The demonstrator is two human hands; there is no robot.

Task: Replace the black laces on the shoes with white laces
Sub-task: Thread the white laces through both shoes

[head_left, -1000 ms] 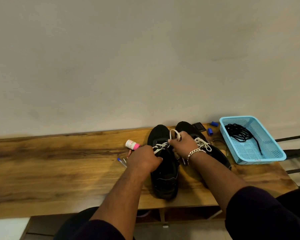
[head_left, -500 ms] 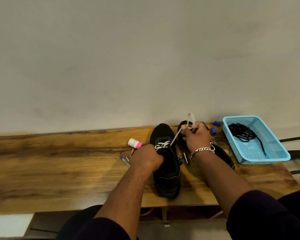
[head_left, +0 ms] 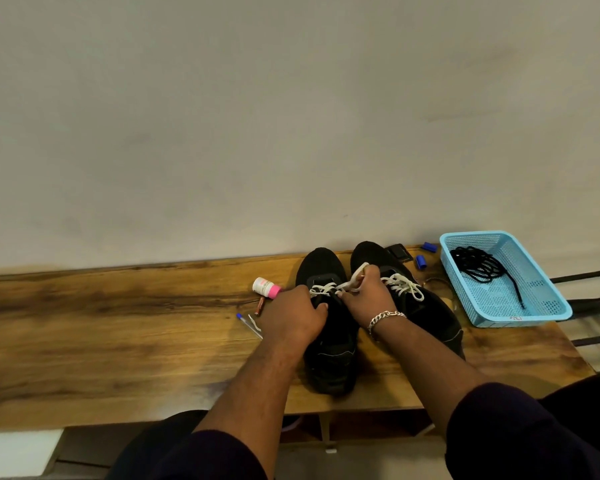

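Two black shoes stand side by side on the wooden table [head_left: 118, 327], toes toward the wall. The left shoe [head_left: 329, 358] carries a partly threaded white lace [head_left: 321, 289] near its toe end. My left hand [head_left: 293, 315] grips the left side of this shoe's throat. My right hand [head_left: 366, 296] pinches the loose end of the white lace just above the eyelets. The right shoe [head_left: 426, 313] has a white lace [head_left: 404, 285] threaded through it. The removed black laces [head_left: 478, 266] lie in the blue basket [head_left: 520, 313].
A white bottle with a pink cap [head_left: 266, 287], a pen [head_left: 248, 325] and a small brown stick lie left of the shoes. Two blue caps [head_left: 421, 261] and a dark flat item [head_left: 399, 252] sit behind the shoes near the wall. The basket stands at the table's right end.
My right hand, which had pulled the lace end up and back toward the wall, has come back down to the left shoe's eyelets. My left hand stays on the shoe.
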